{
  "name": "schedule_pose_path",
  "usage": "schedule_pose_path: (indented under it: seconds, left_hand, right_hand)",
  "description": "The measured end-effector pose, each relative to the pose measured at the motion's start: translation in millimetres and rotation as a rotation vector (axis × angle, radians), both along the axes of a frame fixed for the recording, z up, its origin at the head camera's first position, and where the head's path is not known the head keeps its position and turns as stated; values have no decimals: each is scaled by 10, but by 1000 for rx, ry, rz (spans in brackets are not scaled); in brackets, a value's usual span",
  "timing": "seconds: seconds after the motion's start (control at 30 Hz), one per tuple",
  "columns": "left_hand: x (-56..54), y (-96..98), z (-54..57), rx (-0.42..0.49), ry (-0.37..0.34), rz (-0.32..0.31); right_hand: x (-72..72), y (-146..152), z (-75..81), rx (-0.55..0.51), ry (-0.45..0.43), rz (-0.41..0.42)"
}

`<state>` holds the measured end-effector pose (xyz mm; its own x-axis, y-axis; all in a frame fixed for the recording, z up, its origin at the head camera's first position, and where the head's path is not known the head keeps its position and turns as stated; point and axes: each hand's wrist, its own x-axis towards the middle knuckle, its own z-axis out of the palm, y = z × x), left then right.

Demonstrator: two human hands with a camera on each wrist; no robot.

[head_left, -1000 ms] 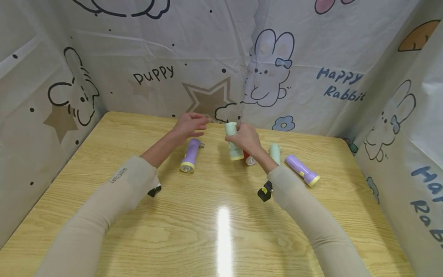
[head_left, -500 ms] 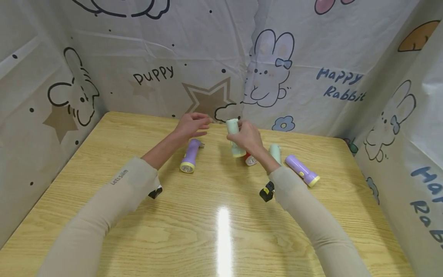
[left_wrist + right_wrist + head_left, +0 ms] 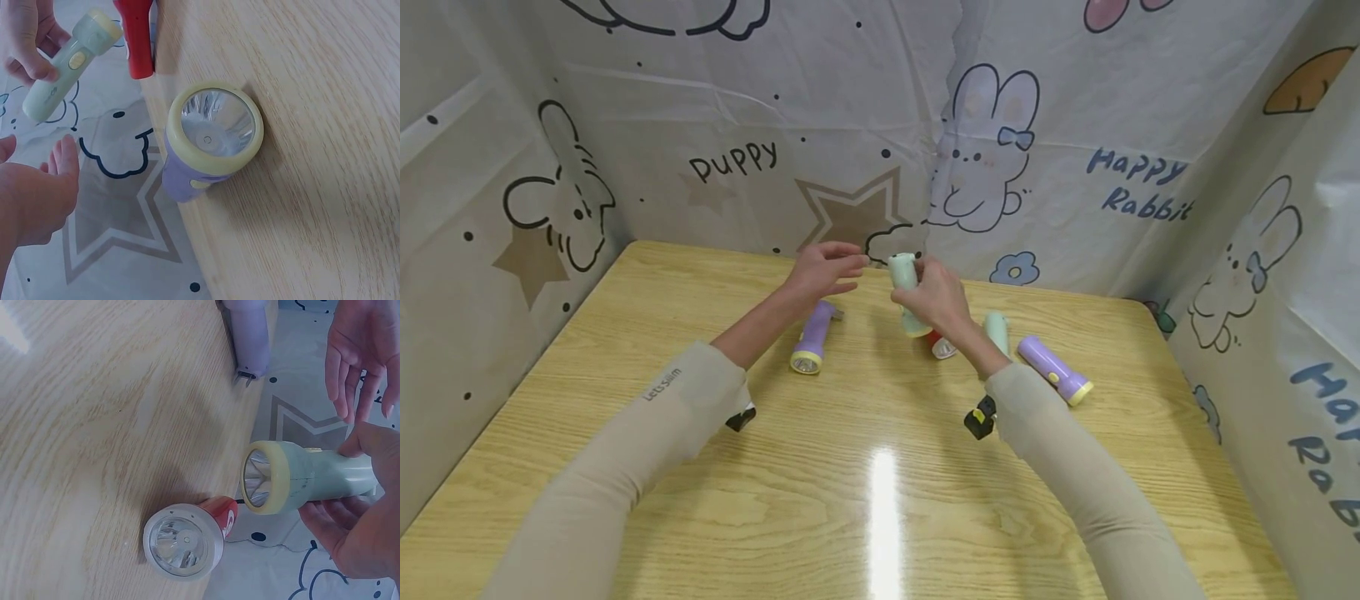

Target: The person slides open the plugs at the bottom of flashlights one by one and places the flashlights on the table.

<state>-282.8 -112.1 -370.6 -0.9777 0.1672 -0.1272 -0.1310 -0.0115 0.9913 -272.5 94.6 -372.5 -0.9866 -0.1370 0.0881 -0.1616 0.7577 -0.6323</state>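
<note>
My right hand [image 3: 943, 296] grips a mint-green flashlight [image 3: 903, 271] around its barrel, above the table, with its cream-rimmed lens end lower than its tail. In the right wrist view that flashlight [image 3: 319, 475] shows its reflector, and the thumb lies near the switch. My left hand [image 3: 824, 271] hovers to its left, fingers extended and holding nothing, a small gap from the tail. Under the left hand lies a purple flashlight [image 3: 813, 337], lens toward me; metal prongs [image 3: 247, 378] stick out of its tail in the right wrist view.
A red flashlight [image 3: 184, 542] lies below the right hand, partly hidden in the head view. Farther right on the wooden table [image 3: 790, 500] are another mint-green flashlight [image 3: 997, 330], partly covered by the right forearm, and a purple one [image 3: 1051, 367]. Printed cloth [image 3: 850, 108] surrounds the table's back and sides.
The right hand has lifted the mint-green flashlight slightly, and its lens end now sits farther back. My left hand has drifted a little to the right, toward it.
</note>
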Motion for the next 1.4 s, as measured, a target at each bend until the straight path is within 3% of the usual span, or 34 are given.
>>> schedule_pose_path:
  seconds: [0.43, 1.4]
  left_hand:
    - [25, 75, 17, 19, 20, -14]
    - [42, 187, 5, 50, 30, -60]
  right_hand:
    - [26, -24, 9, 8, 78, 35]
    - [114, -93, 24, -57, 160, 89]
